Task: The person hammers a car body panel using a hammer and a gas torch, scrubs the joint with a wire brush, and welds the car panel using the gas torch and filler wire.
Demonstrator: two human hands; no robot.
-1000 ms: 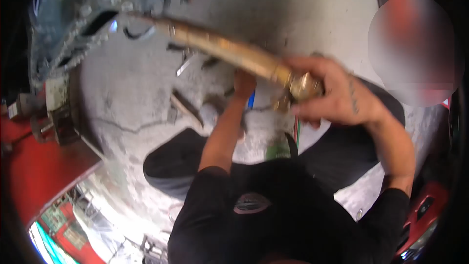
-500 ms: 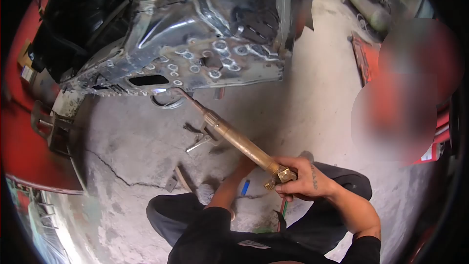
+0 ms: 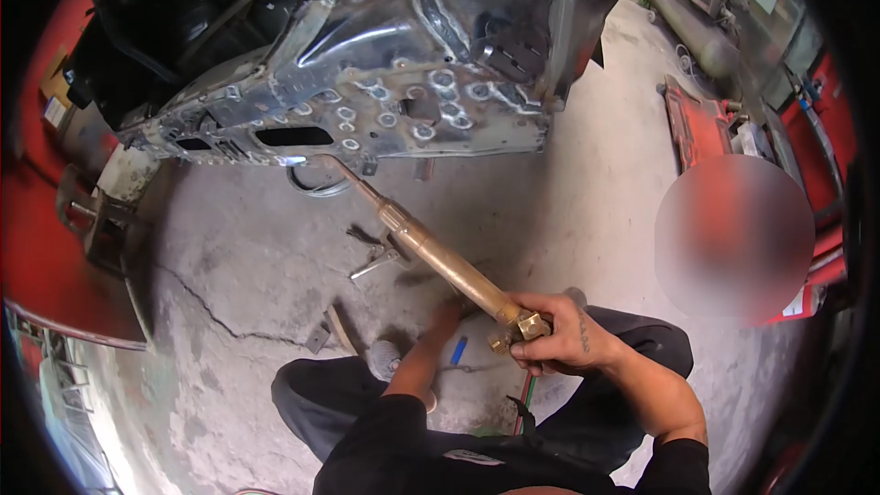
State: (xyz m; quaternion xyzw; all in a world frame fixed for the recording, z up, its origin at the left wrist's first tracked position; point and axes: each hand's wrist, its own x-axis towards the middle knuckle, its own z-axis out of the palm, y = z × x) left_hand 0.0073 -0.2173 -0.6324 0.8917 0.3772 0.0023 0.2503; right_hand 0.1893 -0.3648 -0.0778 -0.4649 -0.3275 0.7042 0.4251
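One torch (image 3: pixel 445 263), one panel (image 3: pixel 394 73), one working grip

Right hand (image 3: pixel 573 339) has its fingers wrapped round the torch's valve end, down between the knees, and the barrel slants up to the panel's lower edge. Bright glow (image 3: pixel 293 159) right by the tip (image 3: pixel 321 161), so this looks like the heating or welding step. Can't tell if the tip actually touches metal. Left hand (image 3: pixel 446 311) is low and murky over the floor (image 3: pixel 275 257); no telling whether its fingers hold anything. Next move probably calls for a steady hold and an even pace along that edge.
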